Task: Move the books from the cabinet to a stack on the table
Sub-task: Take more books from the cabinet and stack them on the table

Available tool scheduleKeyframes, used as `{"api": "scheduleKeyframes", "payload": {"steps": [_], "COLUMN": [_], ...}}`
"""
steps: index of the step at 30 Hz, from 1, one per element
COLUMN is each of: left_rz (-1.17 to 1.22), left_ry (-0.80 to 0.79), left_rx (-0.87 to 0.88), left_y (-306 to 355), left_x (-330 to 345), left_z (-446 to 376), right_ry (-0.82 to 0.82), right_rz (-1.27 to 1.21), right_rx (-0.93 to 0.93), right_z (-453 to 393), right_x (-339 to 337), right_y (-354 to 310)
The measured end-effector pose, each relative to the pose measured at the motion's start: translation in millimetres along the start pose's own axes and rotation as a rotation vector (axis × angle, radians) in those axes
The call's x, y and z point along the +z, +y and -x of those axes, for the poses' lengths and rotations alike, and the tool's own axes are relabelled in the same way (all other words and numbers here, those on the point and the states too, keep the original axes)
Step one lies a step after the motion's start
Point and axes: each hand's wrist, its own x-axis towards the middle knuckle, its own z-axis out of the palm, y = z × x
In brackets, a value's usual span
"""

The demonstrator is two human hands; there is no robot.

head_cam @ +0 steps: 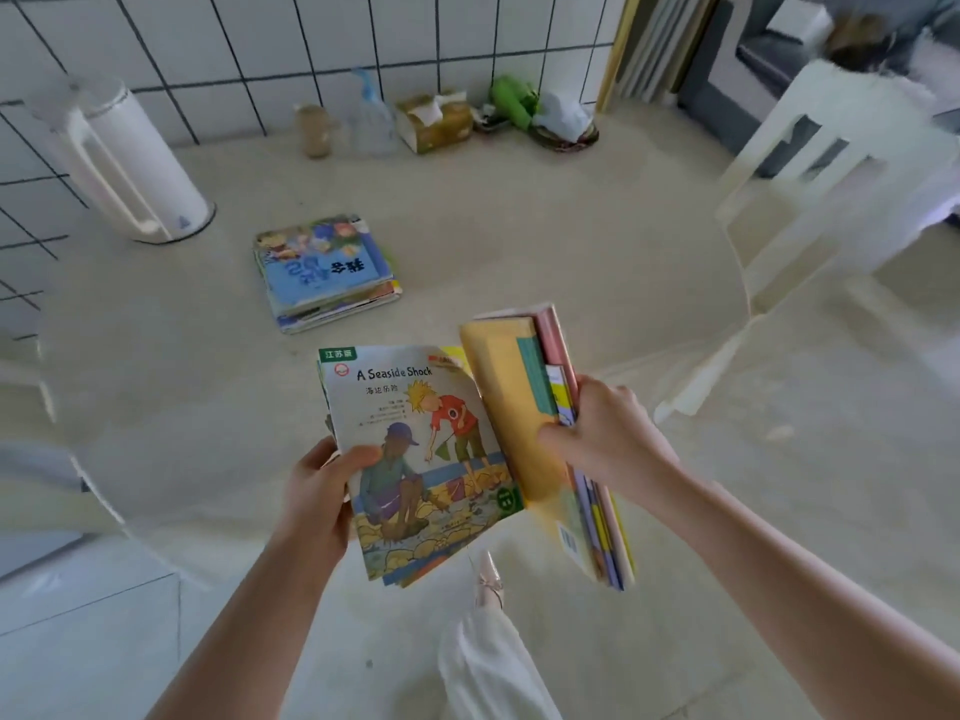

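Note:
A stack of thin picture books point(324, 272) lies on the pale round table point(519, 241), a blue cover on top. Over the table's near edge, my left hand point(324, 491) grips a small bundle of thin books, its top one titled "A Seaside Shock" point(421, 459), lying nearly flat. My right hand point(605, 433) holds a second bundle of thin books point(524, 402) tilted on edge, yellow cover facing left, pink and teal covers behind. The two bundles touch along their inner edges. The cabinet is out of view.
A white kettle point(132, 163) stands at the table's far left. Along the tiled wall sit a jar point(314, 129), a clear bag point(371, 122), a tissue box point(434, 122) and a green toy point(514, 101). A white chair point(831, 174) stands at the right.

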Motion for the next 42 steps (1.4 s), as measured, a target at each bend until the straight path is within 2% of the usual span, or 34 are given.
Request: {"api": "scheduleKeyframes", "payload": {"steps": [5,11,17,23,32,42], "left_rz": [0.061,0.097,0.127,0.166,0.195,0.17], "left_ry": [0.052,0.107,0.207,0.232,0.183,0.193], "left_rx": [0.044,0.097,0.088,0.046,0.003,-0.028], "left_y": [41,84,111,132,179,203], "left_x": [35,65,59,47,28,13], "left_z": [-51,-97,-137,-174,-232,-271], "right_ry": [0.011,-0.017,-0.072,-0.091,-0.021,0.143], "right_rz": [0.012,0.042,0.055,0.075,0.06,-0.131], "right_rx": [-0.072,-0.157,-0.191,-0.18,-0.169,-0.134], "right_z": [-93,-168,-229,-281,-340,-375], "right_x": [-34,-59,-57,-46,-40,-29], "right_y": [-16,-48,-75,-98,-137,-127]}}
